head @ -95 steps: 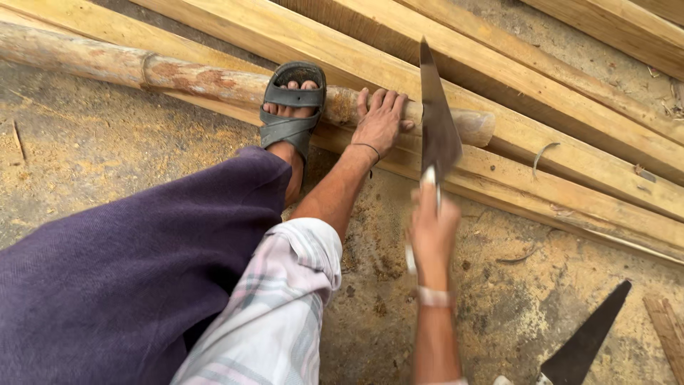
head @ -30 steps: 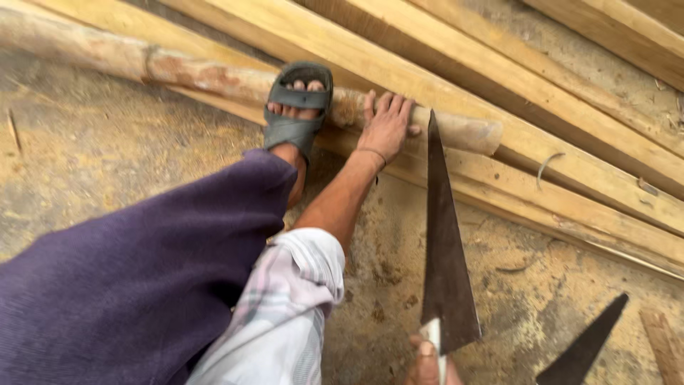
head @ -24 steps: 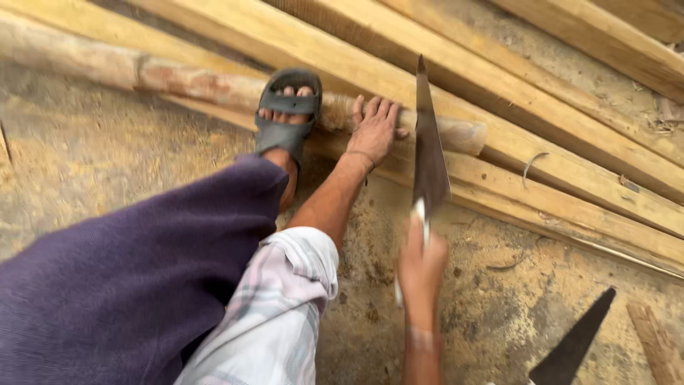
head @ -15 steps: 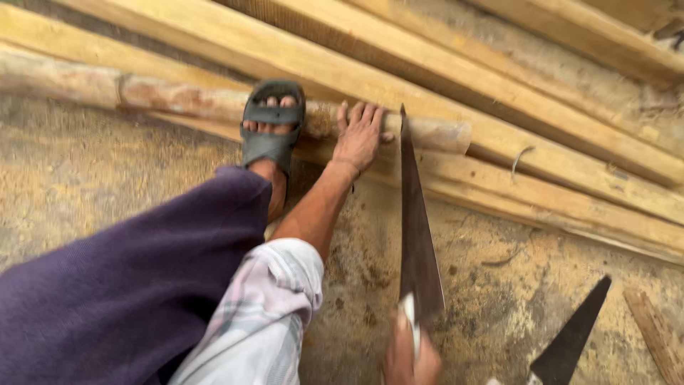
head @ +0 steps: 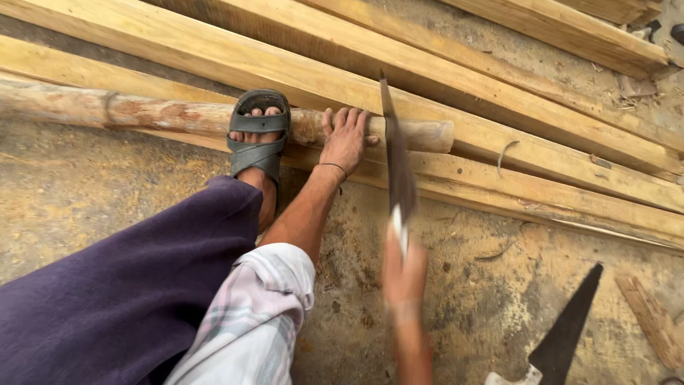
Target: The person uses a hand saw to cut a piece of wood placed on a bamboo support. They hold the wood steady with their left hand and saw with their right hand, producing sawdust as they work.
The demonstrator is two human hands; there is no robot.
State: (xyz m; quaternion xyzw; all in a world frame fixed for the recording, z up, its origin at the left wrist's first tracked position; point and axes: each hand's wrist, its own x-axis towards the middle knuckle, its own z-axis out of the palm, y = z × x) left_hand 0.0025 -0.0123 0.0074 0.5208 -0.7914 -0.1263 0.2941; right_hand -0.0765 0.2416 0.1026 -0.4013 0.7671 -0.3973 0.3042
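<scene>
**Sawing a pole on a dusty floor**

The ground [head: 121, 185] is rough concrete dusted with sawdust, and long squared planks [head: 499, 93] lie across it at a slant, side by side. In front of the planks rests a round wooden pole [head: 164, 114], its bark partly stripped, with its cut end toward the right.

A foot in a dark sandal [head: 258, 135] presses down on the pole, the leg above it covered in purple cloth. Just right of the sandal, the left hand [head: 345, 140] lies flat over the pole with fingers spread, a thin band at the wrist and a checked sleeve pushed up the forearm.

The right hand [head: 404, 267] is blurred but closed around the handle of a hand saw [head: 396, 160]. The saw's blade stands nearly on edge, running away from the person, and crosses the pole just right of the left hand, close to the thumb.

A second saw [head: 566, 331] with a dark tapered blade lies on the floor at the lower right, well apart from both hands. A short wood offcut [head: 652, 321] lies beside it.
</scene>
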